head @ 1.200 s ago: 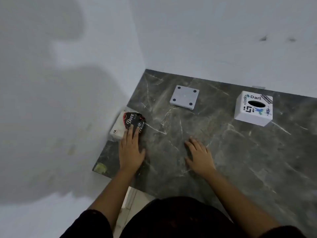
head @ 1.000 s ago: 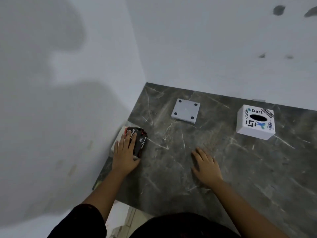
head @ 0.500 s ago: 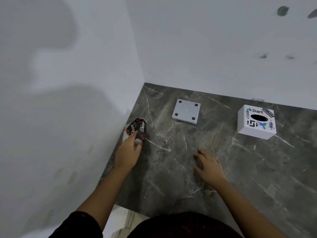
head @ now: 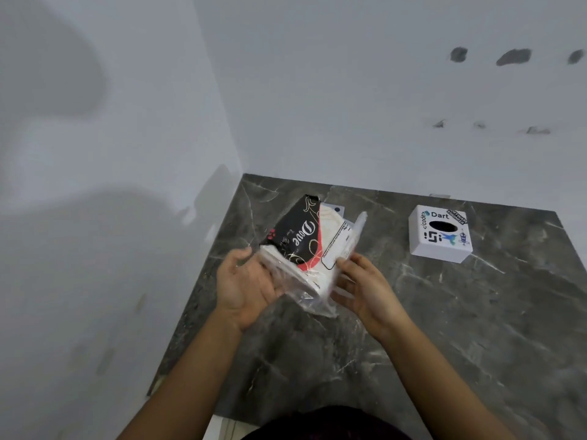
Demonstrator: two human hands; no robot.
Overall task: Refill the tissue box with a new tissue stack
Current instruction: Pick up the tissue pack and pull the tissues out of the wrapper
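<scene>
A tissue pack (head: 306, 241) in black, red and white plastic wrap marked "Dove" is held tilted above the dark marble table (head: 444, 328). My left hand (head: 244, 285) supports its lower left end. My right hand (head: 368, 285) grips its lower right side, fingers on the clear wrap. A white cube tissue box (head: 440, 233) with stickers and a dark oval slot on top stands at the back right, well apart from both hands.
A flat grey square plate (head: 338, 210) with dark dots lies on the table behind the pack, mostly hidden by it. White walls close off the left and back of the table. The table's left edge runs diagonally below my left arm.
The pack was lying at the table's left edge under my left hand; it is now lifted and held in front of me. My right hand left the table and took hold of it.
</scene>
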